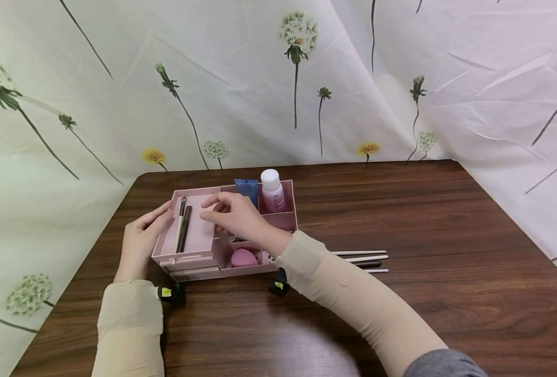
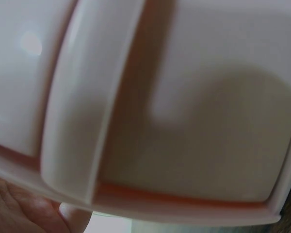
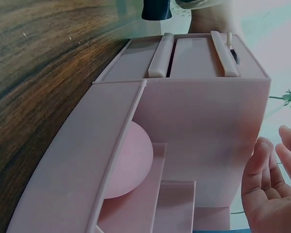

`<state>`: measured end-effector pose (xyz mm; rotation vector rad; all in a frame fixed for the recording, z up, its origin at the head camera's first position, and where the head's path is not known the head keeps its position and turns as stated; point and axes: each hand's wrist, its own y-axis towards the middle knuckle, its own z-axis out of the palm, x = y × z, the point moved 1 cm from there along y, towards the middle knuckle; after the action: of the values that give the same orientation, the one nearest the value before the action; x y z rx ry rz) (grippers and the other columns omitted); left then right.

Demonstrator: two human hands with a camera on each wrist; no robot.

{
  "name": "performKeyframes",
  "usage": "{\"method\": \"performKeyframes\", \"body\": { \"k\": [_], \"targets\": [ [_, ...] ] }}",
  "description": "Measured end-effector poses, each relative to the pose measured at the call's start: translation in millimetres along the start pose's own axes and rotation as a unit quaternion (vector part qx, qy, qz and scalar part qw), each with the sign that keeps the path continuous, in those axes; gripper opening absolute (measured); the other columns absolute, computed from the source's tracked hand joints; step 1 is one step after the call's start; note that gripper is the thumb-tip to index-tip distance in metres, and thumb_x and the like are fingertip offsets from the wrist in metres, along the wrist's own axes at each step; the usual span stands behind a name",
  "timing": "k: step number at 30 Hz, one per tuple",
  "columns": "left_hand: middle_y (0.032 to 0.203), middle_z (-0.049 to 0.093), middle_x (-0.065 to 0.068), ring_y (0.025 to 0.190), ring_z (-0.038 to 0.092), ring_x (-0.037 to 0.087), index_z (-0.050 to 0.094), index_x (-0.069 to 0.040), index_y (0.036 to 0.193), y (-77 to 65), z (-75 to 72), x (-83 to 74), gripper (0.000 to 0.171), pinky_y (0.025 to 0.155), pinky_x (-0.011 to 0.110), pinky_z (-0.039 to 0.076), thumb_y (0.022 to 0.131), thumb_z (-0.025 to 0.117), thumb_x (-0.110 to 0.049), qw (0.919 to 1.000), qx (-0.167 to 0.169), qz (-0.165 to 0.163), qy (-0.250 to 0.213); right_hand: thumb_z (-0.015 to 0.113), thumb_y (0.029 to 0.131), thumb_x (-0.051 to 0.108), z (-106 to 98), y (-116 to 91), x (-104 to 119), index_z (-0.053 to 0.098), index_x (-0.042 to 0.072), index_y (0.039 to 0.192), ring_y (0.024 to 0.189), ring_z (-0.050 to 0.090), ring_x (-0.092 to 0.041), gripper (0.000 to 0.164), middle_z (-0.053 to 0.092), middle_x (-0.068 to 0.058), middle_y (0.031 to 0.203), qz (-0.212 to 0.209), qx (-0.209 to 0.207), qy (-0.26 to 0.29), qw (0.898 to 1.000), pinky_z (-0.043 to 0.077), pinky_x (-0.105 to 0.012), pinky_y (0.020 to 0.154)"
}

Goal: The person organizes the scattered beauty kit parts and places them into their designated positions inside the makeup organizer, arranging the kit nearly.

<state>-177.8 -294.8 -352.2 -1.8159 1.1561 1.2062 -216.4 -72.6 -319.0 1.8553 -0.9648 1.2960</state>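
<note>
A pink makeup organizer [image 1: 193, 260] with drawers stands on the table. My left hand [image 1: 139, 241] rests along its left side, fingers fairly straight against the wall. Over the top tray hovers my right hand [image 1: 238, 214], its fingers loosely bent with nothing between them. Two slim makeup brushes [image 1: 182, 228], one pale-handled and one dark, lie side by side in that tray. A pink makeup sponge [image 1: 244, 257] sits in a front compartment. Behind the right hand stand a blue tube [image 1: 246, 187] and a white-capped bottle [image 1: 272, 193] of pink liquid. The right forearm hides part of the compartments.
Several thin sticks [image 1: 365, 257], pale and dark, lie on the wooden table [image 1: 438, 220] right of the organizer, partly behind the right forearm. Black wrist cameras [image 1: 278, 285] hang close to the organizer's front. A dandelion-patterned cloth [image 1: 240, 104] encloses the table's back and sides.
</note>
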Motion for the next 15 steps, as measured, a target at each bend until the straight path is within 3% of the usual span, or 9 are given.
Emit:
{"method": "performKeyframes", "body": {
  "k": [3, 11, 15],
  "targets": [
    [0.149, 0.049, 0.008, 0.110, 0.055, 0.000, 0.060, -0.025, 0.138, 0.1, 0.1, -0.4, 0.051, 0.075, 0.009, 0.045, 0.092, 0.068, -0.045, 1.0000, -0.002, -0.001, 0.000, 0.072, 0.092, 0.020, -2, -5, 1, 0.069, 0.010, 0.112, 0.061, 0.060, -0.014, 0.023, 0.066, -0.004, 0.081, -0.011, 0.003, 0.006, 1.000, 0.057, -0.049, 0.072],
    [0.149, 0.049, 0.006, 0.114, 0.054, 0.000, 0.059, -0.025, 0.138, -1.0, 0.4, -1.4, 0.052, 0.076, 0.009, 0.044, 0.091, 0.068, -0.046, 1.0000, -0.001, -0.007, -0.003, 0.071, 0.092, 0.015, -7, -24, 4, 0.066, 0.006, 0.118, 0.062, 0.058, -0.010, 0.028, 0.062, -0.001, 0.082, -0.025, 0.015, 0.034, 0.999, 0.053, -0.025, 0.060],
    [0.149, 0.048, 0.007, 0.113, 0.054, 0.001, 0.059, -0.026, 0.138, -0.7, -0.1, -0.9, 0.052, 0.076, 0.009, 0.045, 0.091, 0.068, -0.046, 1.0000, 0.002, -0.008, -0.001, 0.071, 0.092, 0.015, -11, -37, 6, 0.067, 0.007, 0.119, 0.067, 0.061, -0.017, 0.029, 0.063, -0.001, 0.085, -0.028, 0.017, 0.047, 0.998, 0.053, -0.026, 0.061]
  ]
}}
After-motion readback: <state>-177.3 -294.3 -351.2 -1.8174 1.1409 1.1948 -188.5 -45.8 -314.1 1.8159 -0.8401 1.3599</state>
